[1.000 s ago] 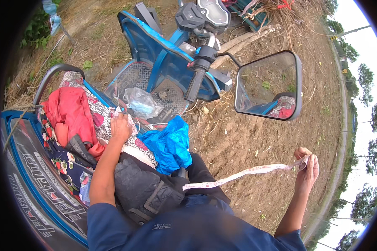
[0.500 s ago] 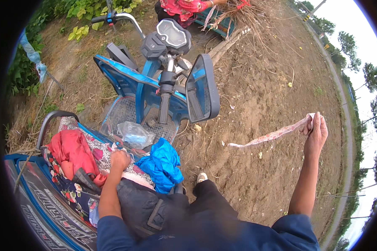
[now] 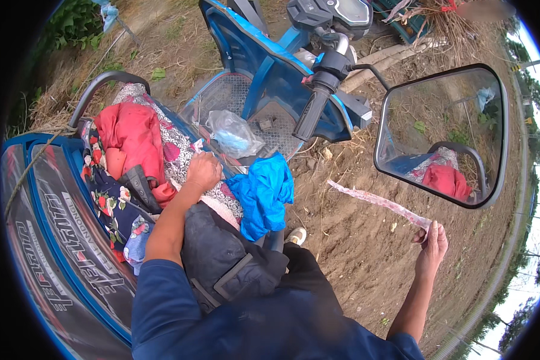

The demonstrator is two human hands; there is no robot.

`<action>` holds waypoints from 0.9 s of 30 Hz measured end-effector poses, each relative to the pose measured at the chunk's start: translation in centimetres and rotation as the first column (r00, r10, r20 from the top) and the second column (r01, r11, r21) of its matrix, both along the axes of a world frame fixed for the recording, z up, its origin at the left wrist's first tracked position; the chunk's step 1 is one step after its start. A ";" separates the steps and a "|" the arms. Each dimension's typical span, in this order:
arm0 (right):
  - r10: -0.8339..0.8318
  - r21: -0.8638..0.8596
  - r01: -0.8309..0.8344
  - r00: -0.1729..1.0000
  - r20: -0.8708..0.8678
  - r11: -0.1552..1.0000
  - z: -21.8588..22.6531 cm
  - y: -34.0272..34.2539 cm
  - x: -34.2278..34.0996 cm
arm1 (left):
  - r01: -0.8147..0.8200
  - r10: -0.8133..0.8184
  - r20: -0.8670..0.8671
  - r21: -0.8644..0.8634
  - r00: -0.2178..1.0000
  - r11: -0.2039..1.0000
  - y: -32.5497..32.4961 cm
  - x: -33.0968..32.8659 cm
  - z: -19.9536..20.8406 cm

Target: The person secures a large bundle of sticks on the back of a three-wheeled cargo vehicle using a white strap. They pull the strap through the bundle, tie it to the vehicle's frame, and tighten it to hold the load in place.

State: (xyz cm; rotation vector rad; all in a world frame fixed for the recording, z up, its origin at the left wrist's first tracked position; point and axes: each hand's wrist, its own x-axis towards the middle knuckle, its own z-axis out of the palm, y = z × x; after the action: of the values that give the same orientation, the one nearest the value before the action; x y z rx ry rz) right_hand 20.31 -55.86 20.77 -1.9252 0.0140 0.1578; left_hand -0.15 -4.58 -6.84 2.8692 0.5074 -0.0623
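My right hand [image 3: 433, 243], stretched out over the soil, pinches one end of a narrow strip of pale, pink-patterned cloth [image 3: 381, 201]. The strip's free end streams out to the left. My left hand [image 3: 204, 171] is closed above the seat of a blue three-wheeler, with a small whitish scrap [image 3: 197, 146] poking out past its fingers. Under and beside that hand lies a flowered seat cloth [image 3: 175, 141]. Close by are a red garment [image 3: 129, 138], a crumpled bright blue cloth or bag [image 3: 261, 195] and a dark grey garment or bag [image 3: 222, 252].
The handlebar grip [image 3: 312, 114] and a large mirror [image 3: 441, 135] stand ahead. On the footboard sits a clear plastic bag [image 3: 234, 133]. A curved metal armrest [image 3: 111, 77] bounds the seat's left. Dry stalks [image 3: 456, 27] and a green crate [image 3: 405, 24] are at the far right.
My view has shifted, so the vehicle appears farther right and the mirror larger. The strip's free end now points up and left from my right hand. Both hands keep their hold.
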 end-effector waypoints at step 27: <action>0.899 0.212 -0.911 0.270 -0.346 0.355 -41.9 42.0 -20.8 | 0.175 -0.175 -0.194 -0.020 0.965 0.984 0.9 -2.0 9.7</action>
State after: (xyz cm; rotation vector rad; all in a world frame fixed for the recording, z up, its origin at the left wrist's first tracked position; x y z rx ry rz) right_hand -0.49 -13.88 -21.11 -1.6449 -0.8650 1.3797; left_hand -2.13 -3.69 2.82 2.9136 0.2850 -0.3766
